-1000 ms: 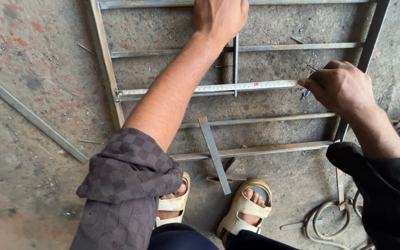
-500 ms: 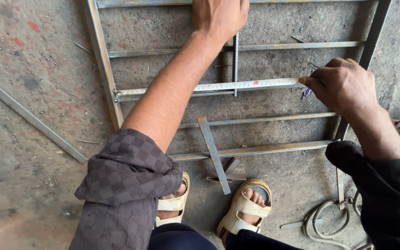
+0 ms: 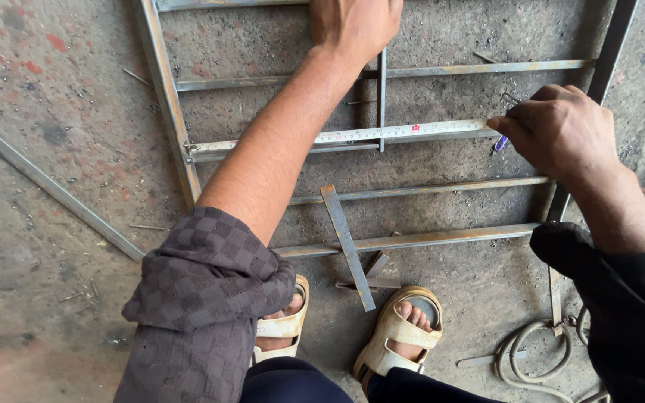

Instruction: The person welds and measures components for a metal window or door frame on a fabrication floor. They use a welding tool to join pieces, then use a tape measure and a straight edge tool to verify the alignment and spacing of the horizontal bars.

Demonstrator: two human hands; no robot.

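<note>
- left hand (image 3: 354,26) pressed flat, fingers spread, on the short vertical bar (image 3: 381,97) near the top of the steel frame (image 3: 164,97); not clamped on anything.
- right hand (image 3: 558,130) curled shut on a blue-tipped marker (image 3: 499,142), tip just beside the tape's right end.
- measuring tape (image 3: 352,136) lies stretched along a horizontal rail, hooked at the frame's left upright.
- frame flat on concrete floor (image 3: 46,298).
- loose flat bar (image 3: 346,246) lies tilted across the two lower rails, above the sandalled feet (image 3: 397,332).
- coiled hose (image 3: 531,358) bottom right, long strip (image 3: 57,192) on the left.
</note>
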